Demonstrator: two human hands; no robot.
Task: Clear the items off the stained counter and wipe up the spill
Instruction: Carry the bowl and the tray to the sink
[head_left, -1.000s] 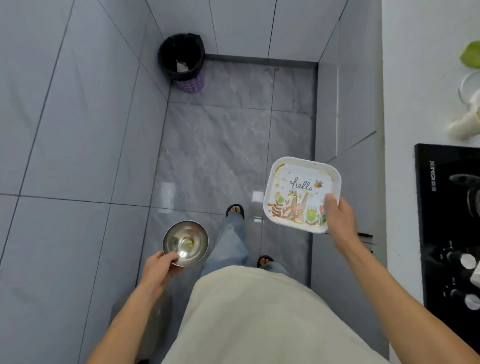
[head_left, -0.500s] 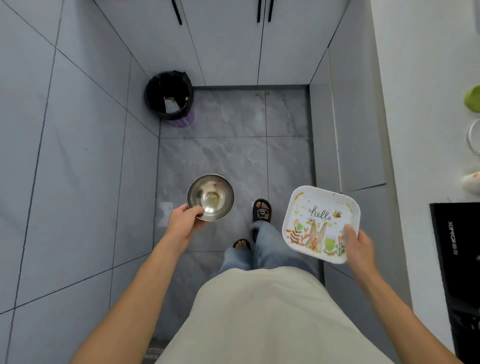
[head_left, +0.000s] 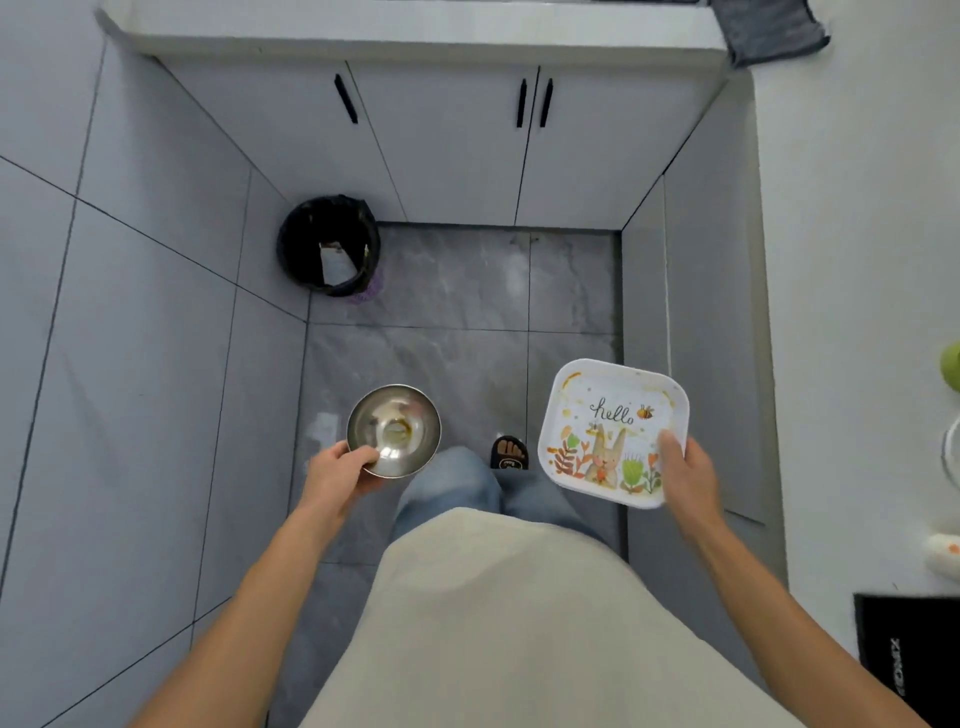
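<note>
My left hand (head_left: 340, 475) pinches the steel bowl (head_left: 394, 430) at its 7 o'clock rim, while my right hand (head_left: 685, 475) grips the square plate (head_left: 613, 431) at its 4 o'clock corner.

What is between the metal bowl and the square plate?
In the head view, bare grey floor, a jeans leg and one sandalled foot lie between the metal bowl and the square plate.

A single head-worn camera looks steeply down along the person's front to the grey tiled floor (head_left: 457, 291), close above the forearms; wide-angle, it reaches the cabinet doors (head_left: 457, 150) ahead and the white counter's (head_left: 857, 260) edge along the frame's right
</note>
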